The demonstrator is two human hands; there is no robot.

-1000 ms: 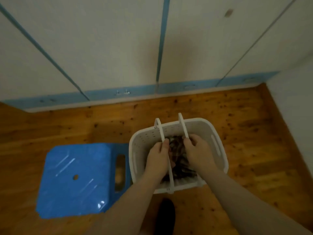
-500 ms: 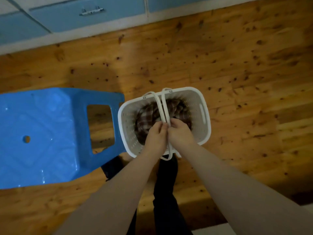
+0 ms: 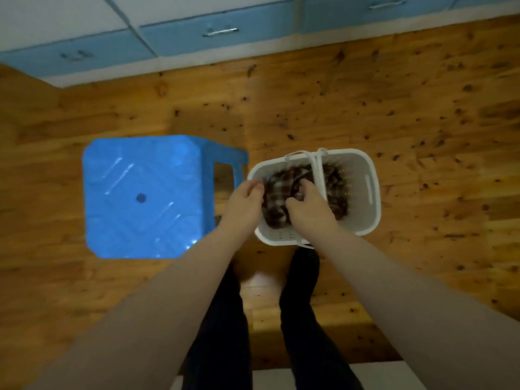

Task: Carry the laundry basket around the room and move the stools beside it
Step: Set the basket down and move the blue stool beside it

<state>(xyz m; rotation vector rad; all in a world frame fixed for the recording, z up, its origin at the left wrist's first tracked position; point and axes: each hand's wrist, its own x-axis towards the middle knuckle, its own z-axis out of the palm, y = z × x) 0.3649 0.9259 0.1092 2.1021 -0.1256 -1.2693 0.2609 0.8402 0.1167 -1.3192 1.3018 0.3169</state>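
— Both hands sit at the laundry basket point(image 3: 363, 192), but is either clamped on anything?

— Your left hand point(image 3: 244, 198) curls at its near-left rim. Your right hand point(image 3: 306, 204) curls over the plaid cloth point(image 3: 284, 190) beside the twin handles point(image 3: 319, 170); closure I cannot tell.

— Where's the basket?

— Just right of the blue stool point(image 3: 143, 197), on the wooden floor point(image 3: 422, 108).

— How will it carry?

— Probably light, rigid plastic with soft contents. Take both handles together.
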